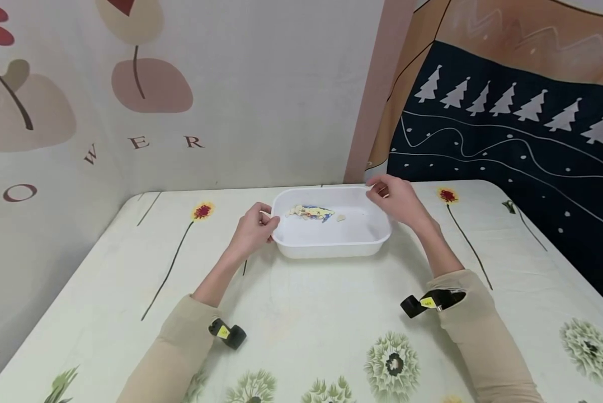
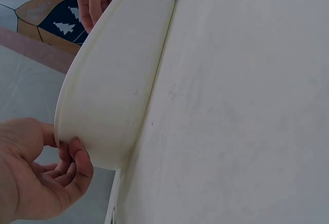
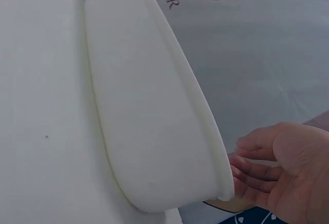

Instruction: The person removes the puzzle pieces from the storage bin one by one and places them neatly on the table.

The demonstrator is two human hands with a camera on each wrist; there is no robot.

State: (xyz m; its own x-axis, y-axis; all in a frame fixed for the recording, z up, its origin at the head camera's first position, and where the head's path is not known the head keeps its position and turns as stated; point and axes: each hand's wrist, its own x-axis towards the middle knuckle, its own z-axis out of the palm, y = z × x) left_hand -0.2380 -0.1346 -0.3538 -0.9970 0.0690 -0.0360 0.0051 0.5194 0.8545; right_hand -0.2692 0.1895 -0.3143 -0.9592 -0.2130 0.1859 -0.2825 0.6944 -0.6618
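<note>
Table (image 1: 306,313): the light flowered surface fills the lower part of the head view. Its far edge runs just behind the work, so any sliding of the work is best directed toward the lower frame, away from that edge.

White tray (image 1: 331,251): at the centre of the head view, long side across the frame, opening upward. It appears to rest on the table. The step in hand is judged to be steadying or shifting the tray by its rim; hold it level and apply even force at both ends.

Right hand (image 1: 399,198): at the tray's upper right corner, fingers bent at the rim. Whether it grips or only touches cannot be told. Confirm contact before loading this side.

Left hand (image 1: 251,229): at the tray's left end, pinching the rim, thumb above and fingers curled beneath. This grip is judged sound; avoid lifting with it alone, as the tray would tilt.

Wrist cameras (image 1: 422,305): one at each wrist, below the tray in the frame. Allow them clearance.

Printed pieces (image 1: 314,212): yellow and blue, on the tray floor, left of centre. Move smoothly; they may slide.

Pale piece (image 1: 340,218): small, just right of the printed pieces. Likely the first to shift under a jolt.
</note>
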